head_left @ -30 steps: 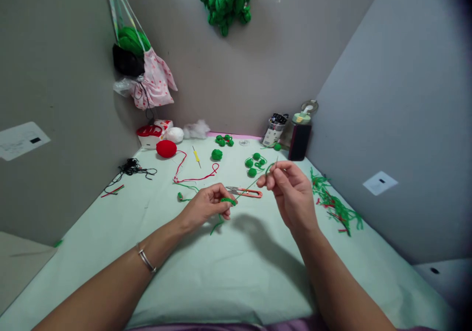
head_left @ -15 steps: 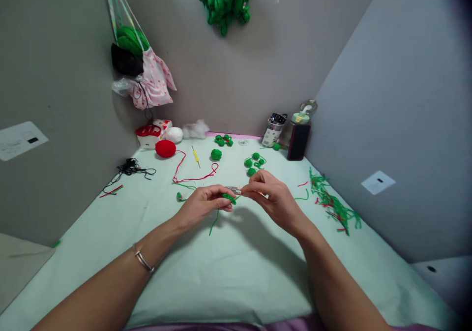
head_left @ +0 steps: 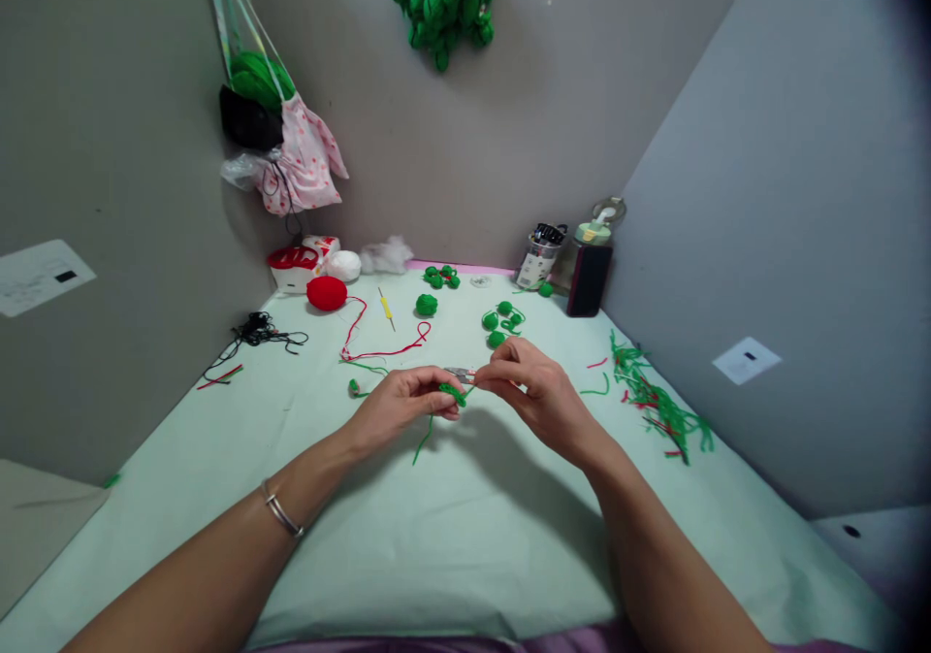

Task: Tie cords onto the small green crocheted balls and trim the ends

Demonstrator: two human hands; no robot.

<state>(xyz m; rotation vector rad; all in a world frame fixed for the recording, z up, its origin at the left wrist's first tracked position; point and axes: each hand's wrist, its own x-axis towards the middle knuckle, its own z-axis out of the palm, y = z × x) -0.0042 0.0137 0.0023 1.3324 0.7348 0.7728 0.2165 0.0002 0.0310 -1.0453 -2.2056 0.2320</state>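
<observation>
My left hand (head_left: 405,402) is closed on a small green crocheted piece (head_left: 452,394), pinched between thumb and fingers. A green yarn tail (head_left: 423,442) hangs down below it. My right hand (head_left: 534,388) has its thumb and fingertips pinched on a green strand (head_left: 469,389) that runs from the piece. Behind the fingertips lies a grey metal tool (head_left: 458,375), partly hidden by my hands; its kind I cannot tell. Left of my left hand is a small green yarn piece (head_left: 354,387). Several green balls (head_left: 496,340) lie beyond my right hand.
Farther back are a red yarn ball (head_left: 327,293) with a trailing strand, a yellow-handled crochet hook (head_left: 386,310) and a green ball (head_left: 426,306). Green and red scraps (head_left: 658,406) lie right, black yarn (head_left: 258,331) left. A phone (head_left: 589,281) leans by a bottle (head_left: 594,231).
Almost nothing differs. The green piece in my left hand has tilted slightly, and both hands stay in nearly the same place.
</observation>
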